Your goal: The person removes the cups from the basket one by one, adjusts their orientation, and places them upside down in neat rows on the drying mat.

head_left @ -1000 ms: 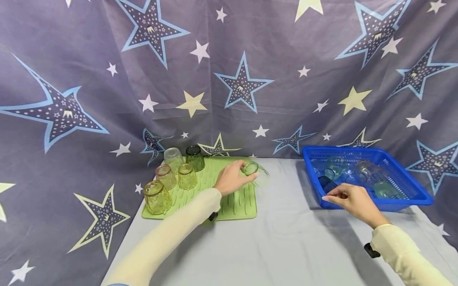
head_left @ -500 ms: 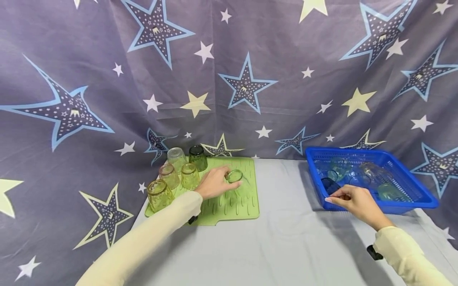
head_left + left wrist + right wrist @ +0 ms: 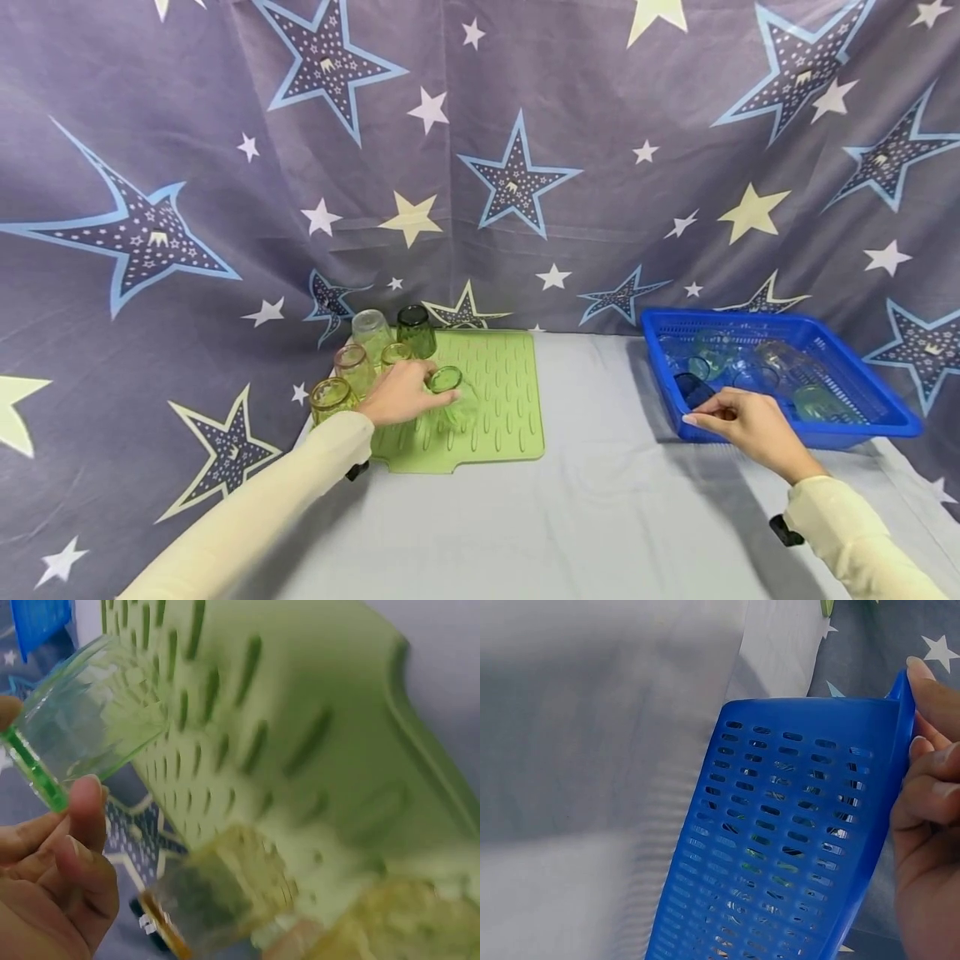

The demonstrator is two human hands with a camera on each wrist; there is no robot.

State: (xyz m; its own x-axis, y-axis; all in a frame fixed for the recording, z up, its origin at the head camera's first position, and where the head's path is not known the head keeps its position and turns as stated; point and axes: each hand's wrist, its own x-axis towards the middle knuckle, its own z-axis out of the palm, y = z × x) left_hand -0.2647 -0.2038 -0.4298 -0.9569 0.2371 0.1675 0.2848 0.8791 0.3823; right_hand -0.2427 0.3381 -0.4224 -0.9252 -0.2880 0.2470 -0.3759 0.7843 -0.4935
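Note:
My left hand [image 3: 399, 392] grips a clear greenish drinking glass [image 3: 459, 407] by its bright green end, over the green drying mat [image 3: 510, 392]. In the left wrist view, the fingers and thumb hold that end, and the wider part of the glass [image 3: 97, 712] points toward the ridged mat. Whether the glass touches the mat, I cannot tell. Close to this hand stand an amber glass [image 3: 330, 398] and a yellow glass [image 3: 396, 354], both partly hidden by it. My right hand [image 3: 746, 423] pinches the rim of the blue plastic basket [image 3: 862, 408] at its near left corner.
Behind the left hand, a pink-tinted glass [image 3: 352, 367], a clear glass [image 3: 371, 332] and a dark green glass [image 3: 417, 333] stand on the mat. Several glasses lie in the basket, including a dark blue glass [image 3: 692, 388]. A star-patterned curtain [image 3: 480, 275] hangs behind the table.
My left hand has carried the greenish glass leftward and nearer from the mat's far right side, toward the standing glasses. The right hand keeps its hold on the basket rim.

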